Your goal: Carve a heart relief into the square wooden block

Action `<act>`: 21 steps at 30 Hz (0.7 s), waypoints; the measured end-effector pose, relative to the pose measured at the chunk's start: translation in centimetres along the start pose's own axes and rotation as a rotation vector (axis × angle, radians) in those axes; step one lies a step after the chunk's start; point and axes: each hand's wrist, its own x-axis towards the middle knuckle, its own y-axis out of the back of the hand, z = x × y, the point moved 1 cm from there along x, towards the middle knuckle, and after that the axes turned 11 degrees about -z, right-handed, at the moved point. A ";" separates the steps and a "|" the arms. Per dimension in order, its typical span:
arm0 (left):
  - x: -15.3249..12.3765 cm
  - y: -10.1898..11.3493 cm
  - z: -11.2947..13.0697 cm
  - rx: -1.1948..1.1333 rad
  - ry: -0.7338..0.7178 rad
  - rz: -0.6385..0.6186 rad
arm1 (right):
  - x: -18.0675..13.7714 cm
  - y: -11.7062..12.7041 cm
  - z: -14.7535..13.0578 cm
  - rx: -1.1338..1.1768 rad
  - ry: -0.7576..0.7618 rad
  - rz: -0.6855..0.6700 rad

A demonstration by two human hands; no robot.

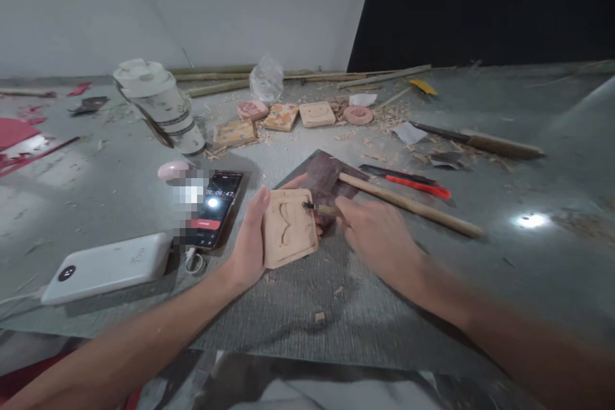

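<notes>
My left hand grips a small square wooden block by its left edge, with fingertips showing behind it. The pale face of the block carries a raised rim and carved curved lines. My right hand is closed around the wooden handle of a carving tool. The tool's dark metal tip meets the block near its upper right edge. Beneath the block lies a dark sheet, partly hidden by my hands.
On the left are a phone showing a timer, a white power bank and a paper cup. Carved wooden pieces and shavings lie behind. A wooden rod, a red cutter and a long-handled tool lie right.
</notes>
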 end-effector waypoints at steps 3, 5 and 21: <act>-0.2 0.3 -0.6 0.037 -0.032 0.023 | 0.1 0.0 0.0 0.025 0.026 0.003; -0.5 0.7 -1.1 0.086 -0.093 0.029 | 0.1 -0.1 -0.2 0.043 0.033 0.016; -0.8 -1.3 -0.1 -0.049 -0.150 0.056 | -0.7 -0.1 -1.1 0.092 0.019 0.123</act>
